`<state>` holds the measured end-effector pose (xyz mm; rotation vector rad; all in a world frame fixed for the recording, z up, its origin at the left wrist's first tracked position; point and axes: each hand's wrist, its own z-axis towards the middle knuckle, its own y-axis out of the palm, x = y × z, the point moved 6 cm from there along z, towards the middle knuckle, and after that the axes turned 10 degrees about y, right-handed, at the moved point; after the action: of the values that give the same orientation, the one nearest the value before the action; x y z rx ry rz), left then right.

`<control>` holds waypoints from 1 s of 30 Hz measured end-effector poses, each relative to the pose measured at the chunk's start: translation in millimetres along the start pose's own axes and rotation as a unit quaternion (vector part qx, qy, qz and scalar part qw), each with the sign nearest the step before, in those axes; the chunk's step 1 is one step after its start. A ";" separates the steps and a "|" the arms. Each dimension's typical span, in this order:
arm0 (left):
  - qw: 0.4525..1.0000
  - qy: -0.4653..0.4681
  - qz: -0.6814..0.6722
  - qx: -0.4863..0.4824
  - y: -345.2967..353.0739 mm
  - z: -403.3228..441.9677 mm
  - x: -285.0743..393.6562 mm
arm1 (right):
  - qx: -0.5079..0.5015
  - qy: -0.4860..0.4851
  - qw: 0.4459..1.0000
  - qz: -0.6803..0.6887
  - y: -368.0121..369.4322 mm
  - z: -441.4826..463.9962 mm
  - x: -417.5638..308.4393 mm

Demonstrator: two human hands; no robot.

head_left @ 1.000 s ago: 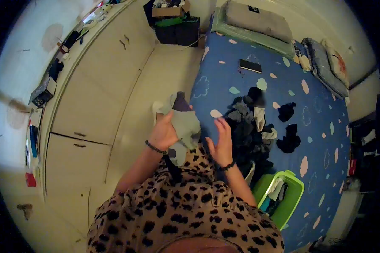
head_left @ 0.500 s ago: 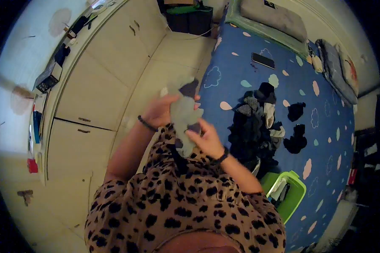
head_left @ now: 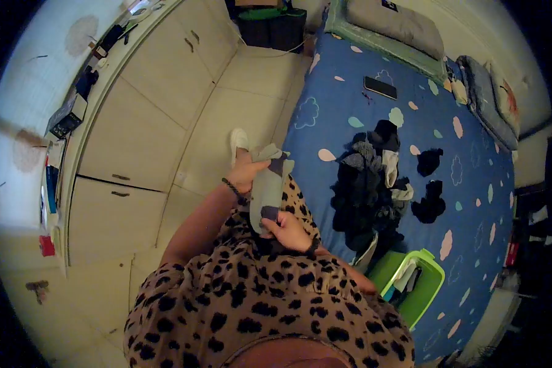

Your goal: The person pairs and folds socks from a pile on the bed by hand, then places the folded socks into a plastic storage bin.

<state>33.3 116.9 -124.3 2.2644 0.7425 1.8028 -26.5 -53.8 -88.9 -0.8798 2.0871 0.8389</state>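
Note:
A pair of pale grey-green socks (head_left: 266, 191) with dark purple-grey patches is stretched lengthwise in front of my lap. My left hand (head_left: 246, 172) grips the upper end, its thumb across the fabric. At the lower end, my right hand (head_left: 290, 231) pinches the socks beside a dark patch. Whether the two socks lie exactly one over the other I cannot tell. To the right, on the bed, a heap of dark socks (head_left: 356, 196) lies with a few white and grey pieces in it.
A green plastic basket (head_left: 436, 276) with folded pieces inside stands on the blue patterned bed sheet (head_left: 466, 227). Two small black bundles (head_left: 430, 162) lie right of the heap. A phone (head_left: 380, 87) rests farther up. White cabinets (head_left: 129, 132) line the left side.
Both hands have moved down toward my lap with the socks. The fabric, loosely bunched before, is now straighter and flatter. A white shoe has come into view below.

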 end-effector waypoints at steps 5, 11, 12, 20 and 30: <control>0.992 -0.048 -0.115 0.018 -12.5 -0.4 -11.7 | -0.011 -0.056 0.989 -0.140 -6.3 13.1 26.5; 0.974 0.005 -0.183 0.136 -24.7 -10.7 11.0 | 0.073 -0.081 0.952 -0.288 -14.7 -17.9 -33.4; 0.975 0.091 -0.142 0.146 -17.4 -20.4 39.2 | 0.072 -0.082 0.951 -0.289 -15.2 -19.6 -43.8; 0.933 0.289 0.215 0.009 86.7 -117.3 115.7 | 0.204 -0.342 0.900 -0.180 8.9 -33.2 -109.7; 0.967 0.145 0.211 -0.015 34.8 -110.8 58.9 | -0.035 -0.112 0.941 0.319 -18.9 5.9 -90.1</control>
<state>-52.7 94.1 -29.4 2.2954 0.2724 2.3493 36.8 -31.0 -25.8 -0.1028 2.1601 1.2803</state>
